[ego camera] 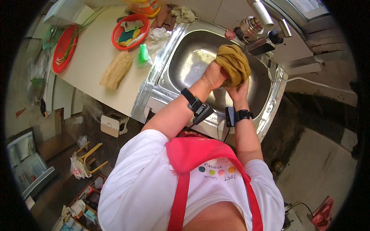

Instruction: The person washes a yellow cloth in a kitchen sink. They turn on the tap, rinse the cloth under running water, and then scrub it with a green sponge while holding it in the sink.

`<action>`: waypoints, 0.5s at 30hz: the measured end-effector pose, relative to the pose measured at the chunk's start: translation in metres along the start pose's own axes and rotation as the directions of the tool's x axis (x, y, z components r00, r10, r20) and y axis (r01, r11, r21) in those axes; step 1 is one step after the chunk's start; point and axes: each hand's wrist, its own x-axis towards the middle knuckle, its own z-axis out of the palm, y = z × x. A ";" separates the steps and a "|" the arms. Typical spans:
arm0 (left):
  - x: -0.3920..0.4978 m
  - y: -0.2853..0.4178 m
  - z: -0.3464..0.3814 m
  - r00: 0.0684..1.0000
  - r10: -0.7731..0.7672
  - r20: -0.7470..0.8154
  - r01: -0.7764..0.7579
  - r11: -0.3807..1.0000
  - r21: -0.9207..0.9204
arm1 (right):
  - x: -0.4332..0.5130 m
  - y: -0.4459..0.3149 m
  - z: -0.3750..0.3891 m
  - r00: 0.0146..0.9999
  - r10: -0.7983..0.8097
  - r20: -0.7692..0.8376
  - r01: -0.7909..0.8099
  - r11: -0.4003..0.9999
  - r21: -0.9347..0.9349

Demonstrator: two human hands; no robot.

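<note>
A bunched, twisted mustard-coloured cloth is gripped between my two hands, above the stainless steel sink. My left hand closes on its lower left side. From below and to the right, my right hand holds the same cloth, its fingers mostly hidden by the folds. Just behind the cloth, the metal faucet rises at the sink's far right corner. Each wrist wears a black strap with a small device.
On the counter left of the sink are a red plastic basket with sponges, a loofah, a green soap bar and a crumpled white cloth. A red oval basket holds green stalks. A white cable runs right.
</note>
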 end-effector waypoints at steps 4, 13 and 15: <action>0.002 -0.002 -0.033 0.957 0.254 -0.137 -0.101 0.740 0.665 | 0.008 -0.005 0.017 0.990 -0.056 -0.128 0.051 0.998 -0.041; 0.007 -0.022 -0.048 0.856 0.331 -0.397 -0.052 0.819 0.572 | 0.023 0.031 0.042 0.910 -0.415 -0.014 0.334 0.752 -0.568; 0.009 -0.023 -0.050 0.821 0.422 -0.384 -0.018 0.693 0.721 | 0.026 0.032 0.042 0.892 -0.450 0.031 0.363 0.675 -0.642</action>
